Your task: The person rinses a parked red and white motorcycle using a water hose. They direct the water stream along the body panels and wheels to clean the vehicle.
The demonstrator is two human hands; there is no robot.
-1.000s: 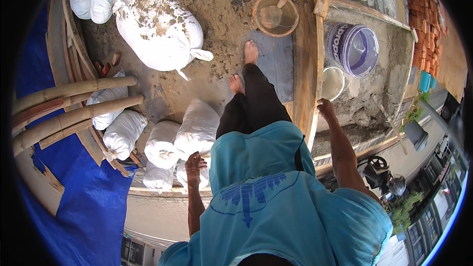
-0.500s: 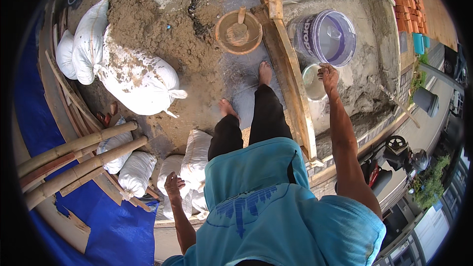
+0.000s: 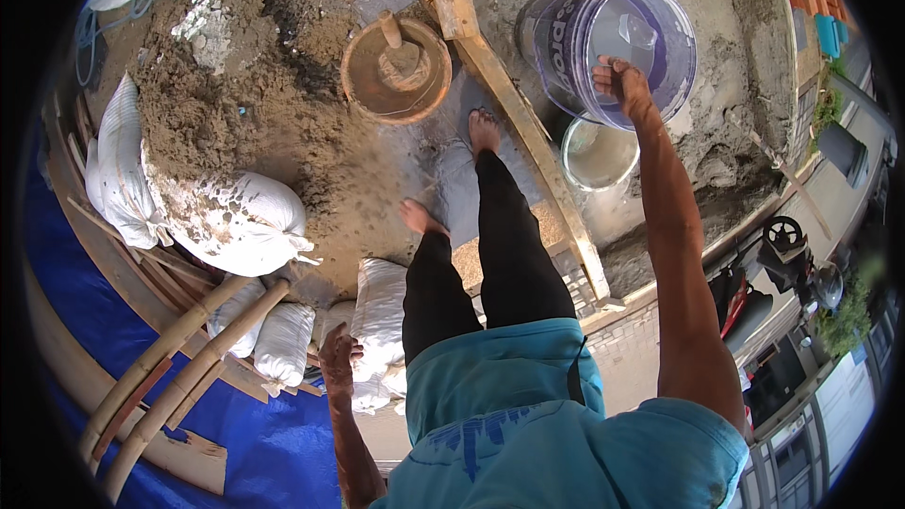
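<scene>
My right hand (image 3: 622,85) hovers in front of the rim of a large purple-and-clear bucket (image 3: 556,42) that has pale water in it. Its fingers are loosely bent and apart, and nothing shows between them. Just below that bucket stands a smaller pail (image 3: 600,155) of cloudy water. On the left, my left hand (image 3: 339,355) hangs beside the white sacks (image 3: 379,306), fingers half curled with no object visible in them. A round orange-brown basin (image 3: 358,85) lies ahead of my feet, and a handled scoop (image 3: 401,57) rests inside it.
A wooden-framed mixing bed (image 3: 533,146) runs along my right side. Wet sand (image 3: 273,94) is heaped ahead to the left, beside a splattered white sack (image 3: 250,231). Bamboo poles (image 3: 203,363) cross a blue tarp (image 3: 264,443). A motorcycle (image 3: 754,292) stands beyond the bed.
My right hand has gone from over the smaller pail to the front of the purple bucket's rim. The view has shifted, bringing the buckets and basin closer. My left hand still hangs low.
</scene>
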